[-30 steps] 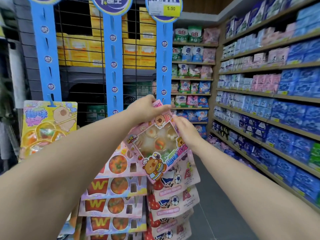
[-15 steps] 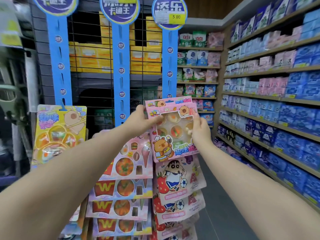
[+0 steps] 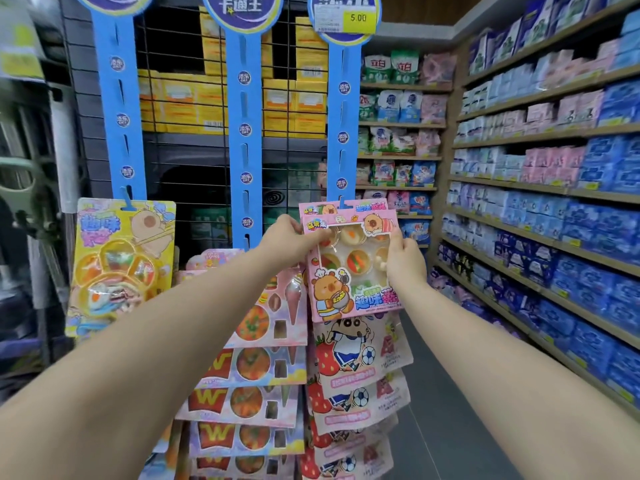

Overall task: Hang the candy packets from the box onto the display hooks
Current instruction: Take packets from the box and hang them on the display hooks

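Pink card candy packet [image 3: 349, 271] is showing an orange cartoon-animal print. Yellow card blister packet [image 3: 121, 265] is carrying pink lettering. Tall blue plastic display strips [image 3: 244, 150] are wearing dark-blue round logos. Pale soft pouches [image 3: 360, 351] are showing red strawberries, black-and-white footballs.

Shop: stocked shelves [image 3: 540, 188], price tag [image 3: 358, 18].

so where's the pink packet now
The pink packet is mid head view, held by left hand and right hand at the rightmost blue strip, above the strawberry packets.
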